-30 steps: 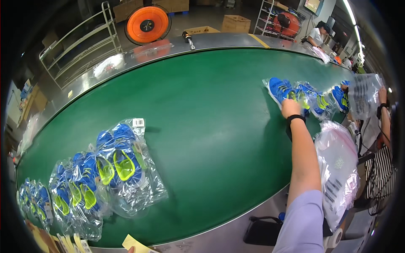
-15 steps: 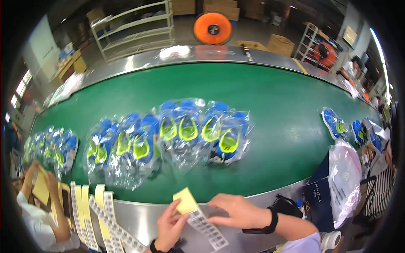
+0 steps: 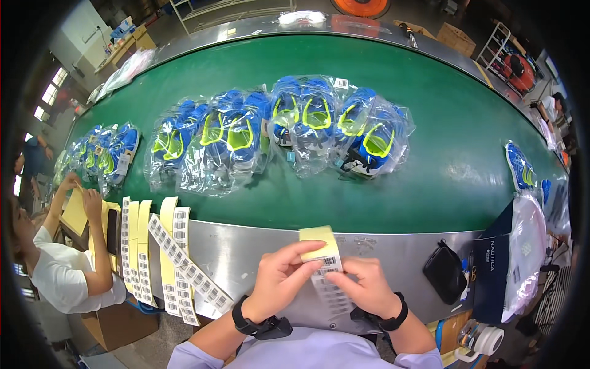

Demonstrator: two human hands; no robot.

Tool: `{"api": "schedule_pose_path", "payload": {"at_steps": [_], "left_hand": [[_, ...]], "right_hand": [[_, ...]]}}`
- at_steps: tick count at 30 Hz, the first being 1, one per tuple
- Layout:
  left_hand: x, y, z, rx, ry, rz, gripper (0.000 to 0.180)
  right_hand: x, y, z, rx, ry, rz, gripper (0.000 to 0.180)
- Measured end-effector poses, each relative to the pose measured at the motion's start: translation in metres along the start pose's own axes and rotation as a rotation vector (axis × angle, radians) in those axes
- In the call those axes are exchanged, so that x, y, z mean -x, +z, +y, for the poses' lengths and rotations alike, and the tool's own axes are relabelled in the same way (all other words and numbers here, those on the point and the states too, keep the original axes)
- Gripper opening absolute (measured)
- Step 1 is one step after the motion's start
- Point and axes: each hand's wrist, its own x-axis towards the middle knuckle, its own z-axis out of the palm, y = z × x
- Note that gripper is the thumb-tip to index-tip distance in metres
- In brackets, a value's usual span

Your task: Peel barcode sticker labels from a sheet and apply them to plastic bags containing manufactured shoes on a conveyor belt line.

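A strip of barcode labels (image 3: 332,297) on yellow backing runs between my hands, above the metal edge of the bench. My left hand (image 3: 278,278) is closed on its upper part, with thumb and forefinger pinching it just below the bare yellow end. Against the strip's right side, my right hand (image 3: 367,288) is closed too, thumb laid over the printed labels. Its other fingers are mostly hidden behind the strip. Beyond them, on the green belt, lie blue sneakers with lime collars (image 3: 316,115) in clear plastic bags.
More label strips (image 3: 179,258) lie at left over the metal ledge. A black pouch (image 3: 445,270), a dark blue box (image 3: 491,264) and a white-lidded jug (image 3: 488,339) are at right. At far left a co-worker (image 3: 72,264) handles yellow sheets. More bagged sneakers (image 3: 110,154) lie there.
The view has tilted down, so the belt and shoes sit higher. My right hand, fingers apart beside the strip before, now grips it. The left hand has kept its hold.
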Motion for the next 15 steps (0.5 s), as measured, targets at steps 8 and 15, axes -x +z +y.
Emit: {"api": "schedule_pose_path", "payload": {"at_steps": [8, 15], "left_hand": [[-0.008, 0.019, 0.001, -0.147, 0.112, 0.019, 0.026], [-0.02, 0.027, -0.005, -0.289, 0.222, 0.024, 0.022]], "right_hand": [[-0.014, -0.028, -0.012, 0.096, -0.23, 0.249, 0.015], [-0.014, -0.032, 0.003, 0.226, -0.356, 0.265, 0.012]]}}
